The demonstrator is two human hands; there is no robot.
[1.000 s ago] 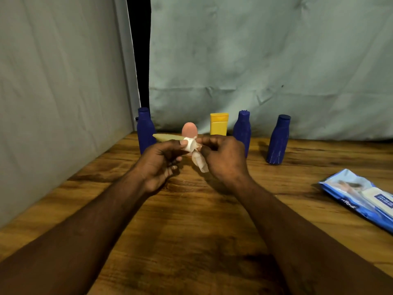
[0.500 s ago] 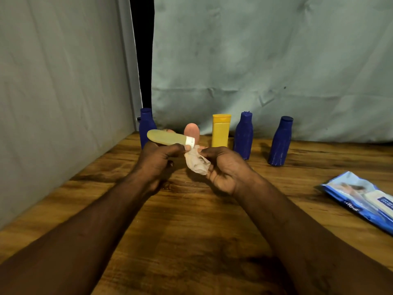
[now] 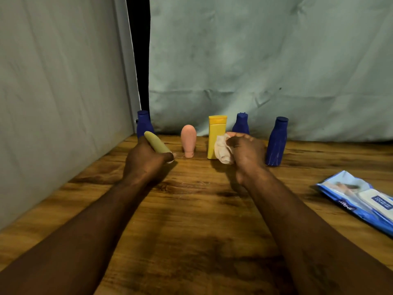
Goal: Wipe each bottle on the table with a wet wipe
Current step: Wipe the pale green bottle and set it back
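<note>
My left hand (image 3: 146, 162) grips a small olive-yellow tube bottle (image 3: 156, 144), tilted with its white cap end down near the table. My right hand (image 3: 244, 153) holds a crumpled white wet wipe (image 3: 222, 151) just in front of the yellow bottle (image 3: 215, 135). Along the back stand a pink tube (image 3: 188, 139) on its cap, a blue bottle (image 3: 143, 122) at the left, a second blue bottle (image 3: 241, 123) partly hidden behind my right hand, and a third blue bottle (image 3: 276, 141) at the right.
A blue pack of wet wipes (image 3: 359, 199) lies on the wooden table (image 3: 191, 209) at the right edge. Grey cloth backdrops close off the left side and the back, with a dark gap between them.
My hands have separated. The left hand lowered the olive tube toward the table and tilted it cap down. The right hand carried the wipe rightward, in front of the yellow bottle.
</note>
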